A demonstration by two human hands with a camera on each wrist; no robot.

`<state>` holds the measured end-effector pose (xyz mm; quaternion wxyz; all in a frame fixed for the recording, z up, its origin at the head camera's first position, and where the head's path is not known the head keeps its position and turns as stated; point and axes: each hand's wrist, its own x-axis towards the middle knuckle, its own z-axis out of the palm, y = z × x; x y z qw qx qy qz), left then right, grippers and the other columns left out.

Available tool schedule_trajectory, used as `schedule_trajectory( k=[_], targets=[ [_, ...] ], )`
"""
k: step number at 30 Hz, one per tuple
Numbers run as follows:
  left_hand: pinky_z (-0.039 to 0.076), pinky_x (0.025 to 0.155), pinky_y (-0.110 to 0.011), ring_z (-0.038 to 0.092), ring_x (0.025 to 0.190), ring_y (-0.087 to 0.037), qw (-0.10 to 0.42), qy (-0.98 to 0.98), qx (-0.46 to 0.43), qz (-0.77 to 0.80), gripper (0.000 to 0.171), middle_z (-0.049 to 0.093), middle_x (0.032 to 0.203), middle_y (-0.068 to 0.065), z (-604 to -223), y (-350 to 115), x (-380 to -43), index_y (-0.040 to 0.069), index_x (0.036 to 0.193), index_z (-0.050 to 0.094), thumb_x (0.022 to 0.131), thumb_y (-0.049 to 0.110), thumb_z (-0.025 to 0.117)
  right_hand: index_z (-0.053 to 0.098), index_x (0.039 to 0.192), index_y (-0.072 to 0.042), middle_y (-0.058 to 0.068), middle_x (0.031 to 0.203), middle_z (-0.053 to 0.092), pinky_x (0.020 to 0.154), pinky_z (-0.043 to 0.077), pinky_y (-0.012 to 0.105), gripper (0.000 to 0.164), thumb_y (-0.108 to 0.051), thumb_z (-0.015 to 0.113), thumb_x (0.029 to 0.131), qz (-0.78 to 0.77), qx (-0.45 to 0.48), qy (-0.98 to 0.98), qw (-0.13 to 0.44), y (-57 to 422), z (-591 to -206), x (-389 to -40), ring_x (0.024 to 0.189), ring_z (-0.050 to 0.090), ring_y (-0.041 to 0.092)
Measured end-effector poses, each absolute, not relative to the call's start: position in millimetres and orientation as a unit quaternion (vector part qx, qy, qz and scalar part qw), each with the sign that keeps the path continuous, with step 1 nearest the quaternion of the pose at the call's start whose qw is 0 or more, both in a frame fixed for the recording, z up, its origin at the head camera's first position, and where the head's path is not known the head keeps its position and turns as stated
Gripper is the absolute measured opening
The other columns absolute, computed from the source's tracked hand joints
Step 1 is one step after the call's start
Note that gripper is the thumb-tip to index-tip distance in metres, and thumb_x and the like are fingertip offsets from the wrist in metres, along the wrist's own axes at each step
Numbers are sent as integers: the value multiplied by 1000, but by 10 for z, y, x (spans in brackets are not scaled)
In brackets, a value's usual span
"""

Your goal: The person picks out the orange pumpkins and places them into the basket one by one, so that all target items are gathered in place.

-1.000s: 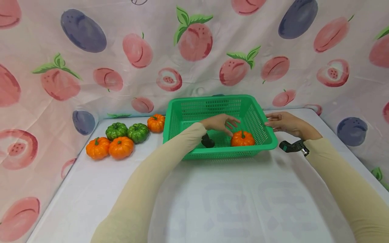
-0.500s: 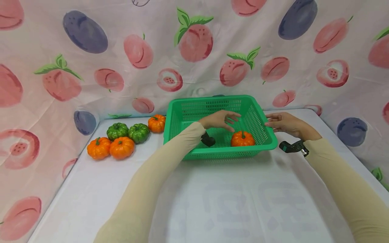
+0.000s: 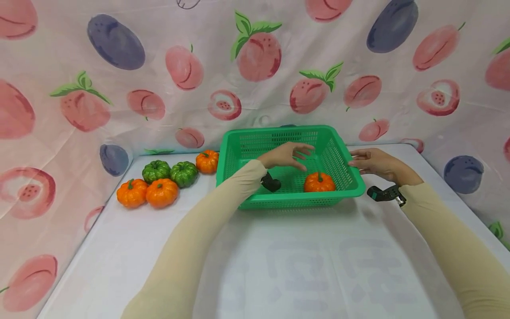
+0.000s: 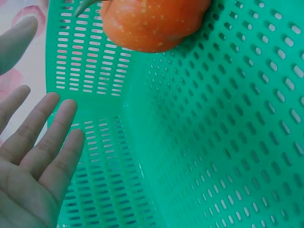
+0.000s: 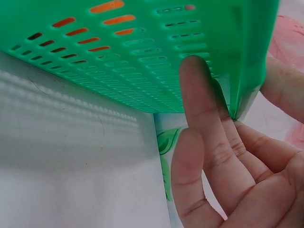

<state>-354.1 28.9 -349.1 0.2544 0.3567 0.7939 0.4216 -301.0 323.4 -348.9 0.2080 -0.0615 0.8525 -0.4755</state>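
A green plastic basket (image 3: 255, 203) stands on the white-covered table. Inside it, near the right front corner, sits an orange pumpkin (image 3: 319, 182) with a green stem. My left hand (image 3: 284, 156) hovers over the basket's interior, behind and left of that pumpkin, its fingers spread and nothing in them. In the left wrist view the same pumpkin (image 4: 154, 21) appears at the top, apart from the fingers. At the basket's right end, my right hand (image 3: 376, 164) holds the rim. The right wrist view has its fingers (image 5: 202, 102) below the lip against the outer wall, thumb across the rim.
Left of the basket, two green pumpkins (image 3: 184, 173) and two orange pumpkins (image 3: 162, 193) cluster together. Another orange pumpkin (image 3: 207, 161) lies close to the basket's left side. Behind everything hangs a fruit-printed cloth (image 3: 159, 106), right at the table's back edge.
My left hand has drawn slightly up and back from the pumpkin in the basket. The right hand keeps its place on the rim. The view has shifted a little.
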Motion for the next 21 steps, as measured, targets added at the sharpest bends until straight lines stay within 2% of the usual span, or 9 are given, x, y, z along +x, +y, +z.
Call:
schedule_trajectory(
  k=[7, 14, 21],
  targets=[
    [48, 99, -28, 46, 130, -25, 246, 795, 359, 423, 70, 45, 143, -10, -3442, 227, -3541, 14, 145, 37, 84, 7, 69, 23, 144, 10, -17, 97, 61, 87, 54, 26, 70, -27, 56, 95, -477, -65, 851, 209, 3240, -3490, -3003, 87, 62, -2],
    [46, 101, -29, 43, 132, -28, 245, 785, 358, 441, 71, 42, 145, -14, -3341, 148, -3504, 13, 146, 35, 84, 6, 69, 24, 144, 9, -11, 108, 62, 92, 53, 33, 69, -29, 55, 95, -463, -67, 859, 208, 3229, -3495, -3010, 88, 62, -3],
    [46, 101, -28, 45, 132, -26, 242, 780, 355, 455, 71, 43, 145, -9, -3270, 57, -3449, 15, 146, 35, 84, 5, 69, 23, 145, 9, -5, 114, 61, 90, 54, 30, 67, -27, 53, 96, -463, -68, 858, 211, 3235, -3505, -3020, 89, 61, -3]
  ],
)
